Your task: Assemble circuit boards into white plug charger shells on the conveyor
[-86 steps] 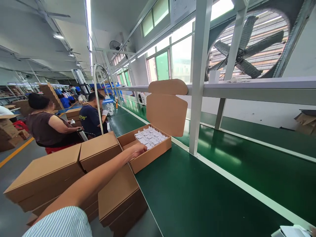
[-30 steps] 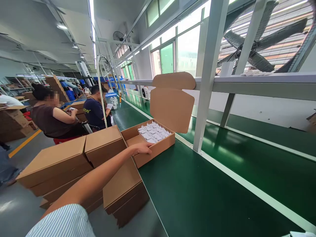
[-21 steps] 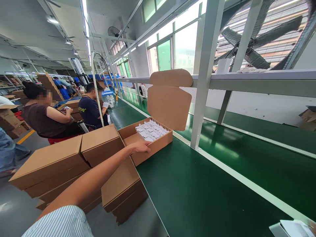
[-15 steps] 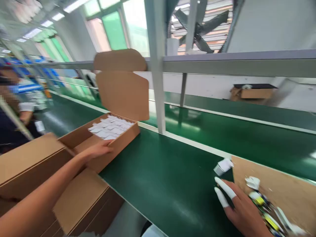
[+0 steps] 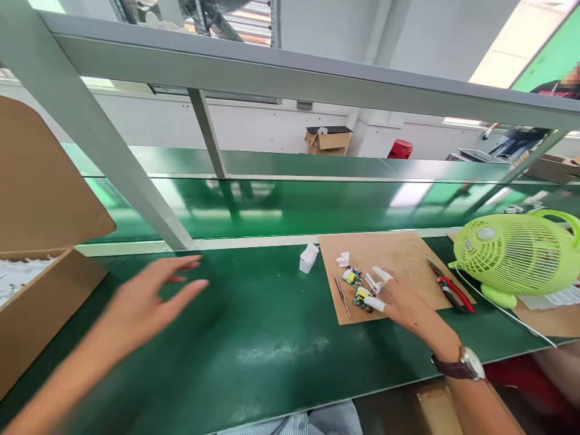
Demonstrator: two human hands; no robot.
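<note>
My left hand (image 5: pixel 154 296) hovers over the green tabletop with fingers apart and holds nothing. Over the brown cardboard sheet (image 5: pixel 403 248), my right hand (image 5: pixel 399 296) reaches down, white covers on two spread fingertips. Beneath and beside those fingers lie small circuit boards (image 5: pixel 362 300) with yellow parts and some white plastic pieces (image 5: pixel 343 260). Whether the fingers touch a white piece is unclear. Tweezers (image 5: pixel 341 296) rest left of the boards. A small white plastic housing (image 5: pixel 309 258) stands between my hands, just left of the sheet.
At the left is an open cardboard box (image 5: pixel 54 308) with rows of white pieces inside. Red-handled pliers (image 5: pixel 451 289) and a lime green fan (image 5: pixel 516 260) with a white cord are on the right. A metal shelf post (image 5: pixel 122 157) rises from the table's back edge.
The view has swung right. My left hand has left the cardboard box's side and is over the table. My right hand has moved from near the white housing to the circuit boards.
</note>
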